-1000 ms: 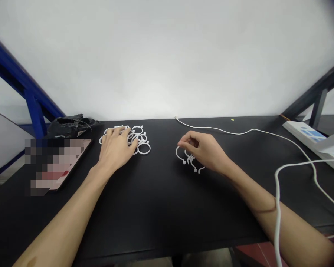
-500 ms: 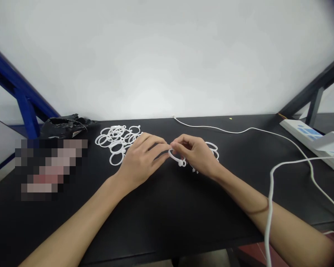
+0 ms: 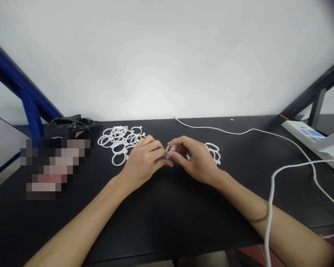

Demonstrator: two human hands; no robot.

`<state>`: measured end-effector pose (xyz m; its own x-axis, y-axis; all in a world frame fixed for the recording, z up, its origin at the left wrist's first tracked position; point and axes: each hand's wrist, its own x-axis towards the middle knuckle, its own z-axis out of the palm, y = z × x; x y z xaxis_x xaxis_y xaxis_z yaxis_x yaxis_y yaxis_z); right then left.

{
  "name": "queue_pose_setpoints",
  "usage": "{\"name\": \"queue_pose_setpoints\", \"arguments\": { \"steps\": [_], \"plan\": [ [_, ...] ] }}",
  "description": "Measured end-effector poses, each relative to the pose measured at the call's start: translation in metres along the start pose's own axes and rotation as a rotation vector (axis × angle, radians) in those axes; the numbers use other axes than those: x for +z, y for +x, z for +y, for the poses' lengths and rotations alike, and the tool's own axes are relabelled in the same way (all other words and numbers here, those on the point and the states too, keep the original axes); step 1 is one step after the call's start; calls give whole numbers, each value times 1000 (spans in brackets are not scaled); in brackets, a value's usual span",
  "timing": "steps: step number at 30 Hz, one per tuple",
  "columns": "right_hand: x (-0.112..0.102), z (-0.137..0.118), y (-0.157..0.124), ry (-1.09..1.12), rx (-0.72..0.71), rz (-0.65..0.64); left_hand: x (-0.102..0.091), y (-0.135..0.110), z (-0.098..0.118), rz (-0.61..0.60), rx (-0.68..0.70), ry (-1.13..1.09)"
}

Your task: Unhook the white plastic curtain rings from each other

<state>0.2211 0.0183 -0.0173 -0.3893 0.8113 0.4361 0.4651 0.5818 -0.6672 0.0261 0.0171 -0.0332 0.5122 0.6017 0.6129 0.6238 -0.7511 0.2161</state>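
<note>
Since left hand [image 3: 143,157] (9 o'clock) and right hand [image 3: 199,157] (3) are pinching one white ring [image 3: 172,148], fingers slightly parted, I'm recommending light pressure.

Free passage is afforded on the surface [image 3: 156,218] between the left forearm [image 3: 97,207] and right forearm [image 3: 242,194]. The gap between the left hand [image 3: 144,157] and right hand [image 3: 199,159] is blocked by a white ring [image 3: 173,148]. Leftward travel is obstructed by the ring pile [image 3: 124,142]; rightward, by the thick cable [image 3: 270,211], by which the right forearm is crossed. Rear travel is limited by the wall [image 3: 167,66].
</note>
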Motion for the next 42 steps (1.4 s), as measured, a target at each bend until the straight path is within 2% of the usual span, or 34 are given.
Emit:
{"name": "queue_pose_setpoints", "arguments": {
  "steps": [2, 7, 11, 14, 17, 19, 21, 25, 27, 30, 33, 38, 42],
  "plan": [
    [2, 0, -1, 2, 1, 5, 1, 0, 2, -7, 11, -30],
    [-1, 0, 2, 165, 114, -14, 1, 0, 3, 2, 3, -62],
    [-3, -1, 3, 245, 129, -28, 2, 0, 5, 11, -25, -118],
    [-1, 2, 3, 224, 139, -20, 2, 1, 7, 19, -40, -126],
    [-1, 8, 6, 90, 145, 2, -1, 2, -1, 47, -63, -30],
    [-4, 13, 8, -98, 140, 25, -8, 1, -12, 66, -130, 119],
    [-9, 16, 10, -322, 137, 32, -19, -2, -27, 67, -254, 308],
    [-21, 17, 12, -650, 257, -77, -44, -11, -54, -41, -548, 567],
    [-24, 17, 12, -722, 327, -169, -51, -14, -62, -122, -646, 611],
    [-25, 17, 10, -756, 324, -267, -55, -17, -66, -206, -742, 631],
    [-23, 16, 9, -737, 287, -304, -56, -18, -68, -184, -797, 666],
    [-20, 13, 10, -667, 213, -303, -57, -15, -67, -63, -761, 670],
    [-17, 15, 10, -557, 34, -221, -46, -9, -51, 60, -531, 458]
  ]
}}
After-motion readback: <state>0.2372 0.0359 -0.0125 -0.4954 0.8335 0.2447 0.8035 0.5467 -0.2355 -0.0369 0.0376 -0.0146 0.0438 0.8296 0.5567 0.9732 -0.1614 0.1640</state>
